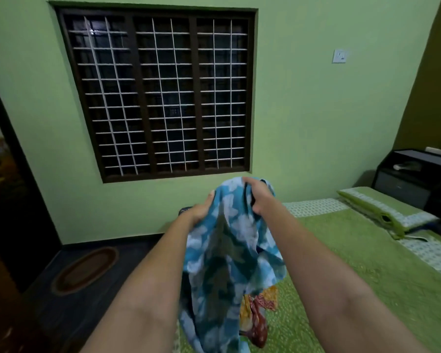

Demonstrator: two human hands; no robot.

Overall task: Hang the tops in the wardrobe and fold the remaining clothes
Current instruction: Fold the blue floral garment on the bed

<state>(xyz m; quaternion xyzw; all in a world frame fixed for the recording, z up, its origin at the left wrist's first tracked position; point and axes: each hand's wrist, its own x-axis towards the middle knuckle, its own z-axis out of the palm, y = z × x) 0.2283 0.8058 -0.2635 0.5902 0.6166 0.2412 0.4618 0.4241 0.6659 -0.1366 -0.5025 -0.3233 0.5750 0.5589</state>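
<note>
Blue floral garment (227, 253) held up at centre frame over the green bed (367, 263), likely to find neckline or shoulders before hanging. Left hand (201, 207) pinching upper edge; right hand (256, 194) clenched on bunched top. Orange-red cloth (259, 314) partly hidden behind hem, type unclear. Garment shape undetermined, lower end cut off. Wardrobe not identifiable. Pillow (382, 210) at right.

Green-quilted bed (354, 263) with a green pillow (382, 208) at its head and orange-red patterned cloth (259, 314) near its edge.
</note>
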